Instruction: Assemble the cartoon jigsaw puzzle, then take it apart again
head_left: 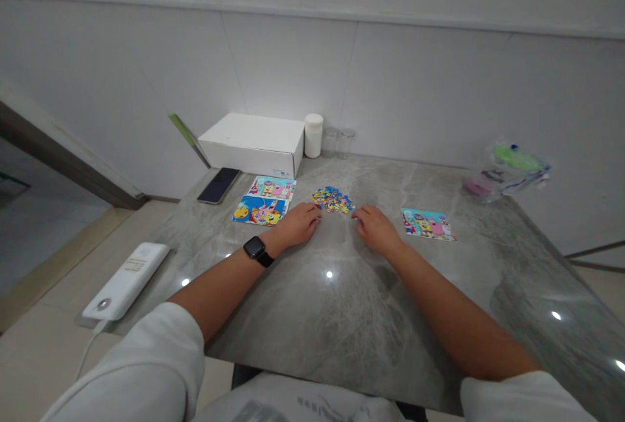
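Observation:
A small heap of loose jigsaw puzzle pieces (pixel 333 198), mostly blue and yellow, lies on the grey marble-look table (pixel 336 318). My left hand (pixel 301 221), with a black watch on its wrist, rests at the heap's left edge. Its fingers are loosely bent, the tips beside the nearest pieces. On the other side, my right hand (pixel 375 226) rests on the tabletop with fingers loosely curled, index fingertip by the heap's right edge. I see nothing held in either hand. Two cartoon picture cards (pixel 263 211) lie left of my left hand; another cartoon picture card (pixel 430 225) lies to the right.
At the back left stands a white box (pixel 254 142), beside a white bottle (pixel 313 135) and two clear jars (pixel 338 143). A phone (pixel 219 185) lies before the box. A white power bank (pixel 127 281) with a cable sits at the left edge. Far right is a plastic bag (pixel 508 172).

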`<state>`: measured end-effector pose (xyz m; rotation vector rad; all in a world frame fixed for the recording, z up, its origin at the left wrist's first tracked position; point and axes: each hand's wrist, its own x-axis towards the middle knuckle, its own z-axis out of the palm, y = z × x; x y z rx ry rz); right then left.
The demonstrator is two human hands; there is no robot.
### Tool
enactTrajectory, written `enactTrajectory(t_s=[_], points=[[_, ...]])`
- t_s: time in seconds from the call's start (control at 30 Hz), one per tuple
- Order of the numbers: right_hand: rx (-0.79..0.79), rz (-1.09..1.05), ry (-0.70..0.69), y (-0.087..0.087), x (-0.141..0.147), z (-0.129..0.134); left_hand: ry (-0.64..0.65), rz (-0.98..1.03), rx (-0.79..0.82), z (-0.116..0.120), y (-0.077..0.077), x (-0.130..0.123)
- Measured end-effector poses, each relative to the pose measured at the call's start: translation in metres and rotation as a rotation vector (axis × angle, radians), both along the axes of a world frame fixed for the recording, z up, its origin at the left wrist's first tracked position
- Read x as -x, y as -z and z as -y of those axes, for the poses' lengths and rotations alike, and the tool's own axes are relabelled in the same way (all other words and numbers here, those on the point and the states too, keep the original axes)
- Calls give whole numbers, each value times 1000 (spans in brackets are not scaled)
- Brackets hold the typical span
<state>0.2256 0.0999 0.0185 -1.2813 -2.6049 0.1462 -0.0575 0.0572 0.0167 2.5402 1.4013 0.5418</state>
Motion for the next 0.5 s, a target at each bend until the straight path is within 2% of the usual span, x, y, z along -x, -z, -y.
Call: enactTrajectory(t_s=[0.07,0.13,0.2,0.37,0.5], points=[[28,35,19,3,-17,2,-4,-17,1,5,2,3],[59,63,30,7,-21,0,-22,-43,8,4,5,0],[56,71,53,10,-13,-6,-47,-66,4,-2,8,-7],[32,69,46,9,30,-26,-80,-77,-30,-28,10,-29],[40,42,25,9,35,-32,-76,-92,-31,-37,11,-31]])
